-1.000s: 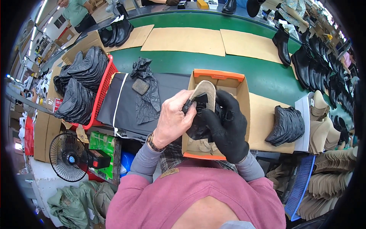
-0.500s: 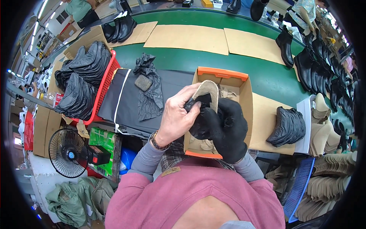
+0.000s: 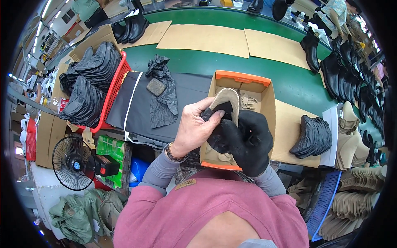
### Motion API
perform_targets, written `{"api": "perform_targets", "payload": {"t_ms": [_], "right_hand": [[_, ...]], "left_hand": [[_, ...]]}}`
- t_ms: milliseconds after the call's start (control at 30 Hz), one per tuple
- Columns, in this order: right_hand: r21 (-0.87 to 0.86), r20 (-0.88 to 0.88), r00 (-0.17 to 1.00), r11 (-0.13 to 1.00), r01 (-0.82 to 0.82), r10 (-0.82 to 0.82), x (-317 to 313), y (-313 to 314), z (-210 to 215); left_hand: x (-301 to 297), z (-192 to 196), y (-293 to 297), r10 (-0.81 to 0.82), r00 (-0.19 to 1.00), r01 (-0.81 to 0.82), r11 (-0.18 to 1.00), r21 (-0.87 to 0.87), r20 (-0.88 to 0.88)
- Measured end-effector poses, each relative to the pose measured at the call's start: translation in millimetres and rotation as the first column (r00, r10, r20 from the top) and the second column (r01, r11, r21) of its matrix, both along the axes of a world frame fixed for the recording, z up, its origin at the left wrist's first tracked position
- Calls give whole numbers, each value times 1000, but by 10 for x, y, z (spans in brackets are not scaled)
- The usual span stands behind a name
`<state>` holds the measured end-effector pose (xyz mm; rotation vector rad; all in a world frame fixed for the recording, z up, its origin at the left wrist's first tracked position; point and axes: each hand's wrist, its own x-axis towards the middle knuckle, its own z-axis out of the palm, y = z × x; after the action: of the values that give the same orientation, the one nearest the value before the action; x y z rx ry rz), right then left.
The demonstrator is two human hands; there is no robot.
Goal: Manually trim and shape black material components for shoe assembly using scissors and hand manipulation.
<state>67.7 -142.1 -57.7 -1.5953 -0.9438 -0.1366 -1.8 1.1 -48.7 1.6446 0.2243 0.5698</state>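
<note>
Over an open shoebox [image 3: 243, 75] with orange end edges, both hands work on a tan insole [image 3: 227, 96] that has thin black material [image 3: 218, 139] around it. My left hand [image 3: 195, 127], bare and with a wristwatch, pinches the insole's left edge and the black material between thumb and fingers. On the other side is my right hand [image 3: 253, 142] in a black glove, its fingers curled against the insole and the material. The glove and the material are both black, so their border is hard to make out. Small tan scraps [image 3: 248, 102] lie in the box.
A red basket [image 3: 112, 93] heaped with black-wrapped pieces stands left, beside a dark block [image 3: 156, 87] on crumpled black sheeting. At right are a black-wrapped stack [image 3: 311, 137], tan insoles [image 3: 349, 144] and a blue basket [image 3: 326, 206]. A fan [image 3: 73, 162] stands lower left.
My gloved right hand has shifted slightly to the right, its fingers a little more bent. My left hand keeps its pinch on the insole. The view has moved slightly.
</note>
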Motion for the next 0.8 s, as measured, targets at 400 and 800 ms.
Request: {"api": "perform_targets", "payload": {"t_ms": [400,800], "right_hand": [[13,217,976,999,-35,31,-6,54,44],[-62,214,973,995,-76,87,-99,163,-96]], "left_hand": [[-61,-47,90,-58,994,42,985,-166,-96],[-233,81,210,-198,979,186,964,-192,-46]]}}
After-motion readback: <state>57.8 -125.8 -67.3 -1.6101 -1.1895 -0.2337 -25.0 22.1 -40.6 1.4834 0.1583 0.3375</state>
